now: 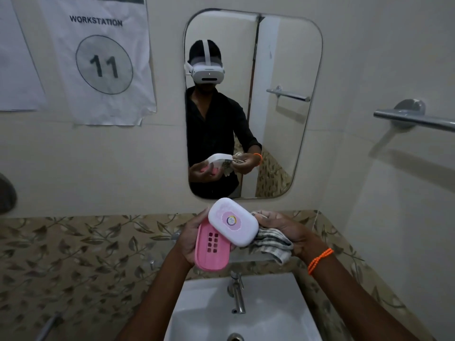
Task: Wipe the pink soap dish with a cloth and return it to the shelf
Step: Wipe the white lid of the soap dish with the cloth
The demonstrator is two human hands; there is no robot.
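Resting in the left hand point(188, 238), the pink dish point(212, 246) is held up in the air above the sink point(270, 313), with its slotted inside facing the camera and its long side running from 12 to 6 o'clock; the fingers curl round its left edge. At 2 o'clock from the dish, overlapping its upper right corner, sits the white lid point(233, 221), tilted, with a round sticker on top. The right hand point(285, 232) is closed on a checked cloth point(269, 243) bunched against the lid's right side at 3 o'clock; an orange bead band point(320, 260) circles that wrist. Below at 6 o'clock stands the tap point(236, 291). A mirror point(283, 70) hangs at 12 o'clock, a towel bar point(416, 120) at 2 o'clock, and a paper sign point(98, 57) marked 11 at 10 o'clock
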